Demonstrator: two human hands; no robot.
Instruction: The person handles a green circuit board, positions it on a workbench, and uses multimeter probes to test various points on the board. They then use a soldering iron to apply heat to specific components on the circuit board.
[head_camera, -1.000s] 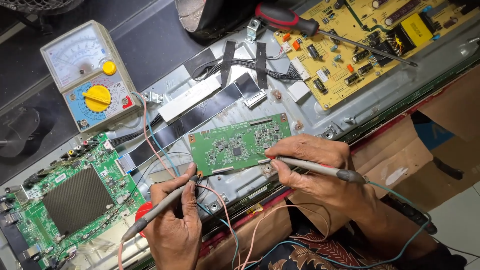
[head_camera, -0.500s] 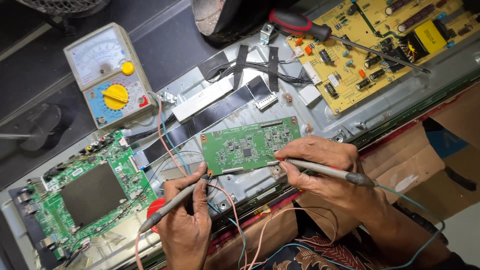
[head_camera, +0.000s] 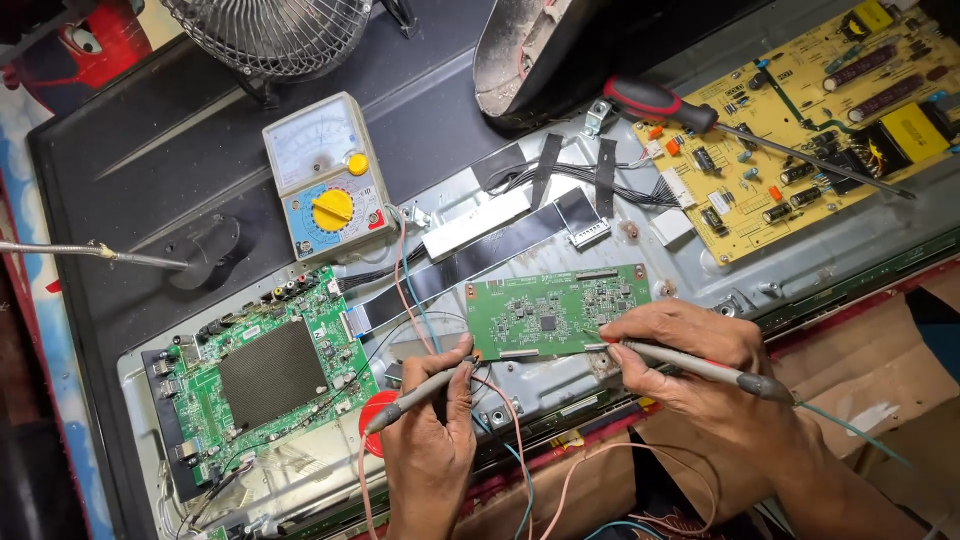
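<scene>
Probing step on the small green circuit board (head_camera: 557, 311), which lies on the metal back panel (head_camera: 800, 265) of an opened flat screen, between the two hands. Left hand (head_camera: 432, 440) is closed round a grey probe (head_camera: 425, 390), its tip at the board's lower left corner. Right hand (head_camera: 700, 375) is pinched on a second grey probe (head_camera: 700, 365), its tip on the board's lower edge right of centre. Both tips look to be touching the board; the exact pads are too small to tell. Red and teal leads run up to the dial meter (head_camera: 325, 175) standing well apart, upper left. My judgement: a reading is being taken, and it calls for steady tips and a glance at the needle.

Around: larger green board (head_camera: 270, 375) at left, yellow power board (head_camera: 820, 110) upper right with a red-handled screwdriver (head_camera: 655, 100) resting over it, black flat cables between. Dark desk (head_camera: 150, 130) under it all, small wire-guard fan (head_camera: 270, 35) at the top, cardboard (head_camera: 880, 370) lower right. Cluttered repair spot.
</scene>
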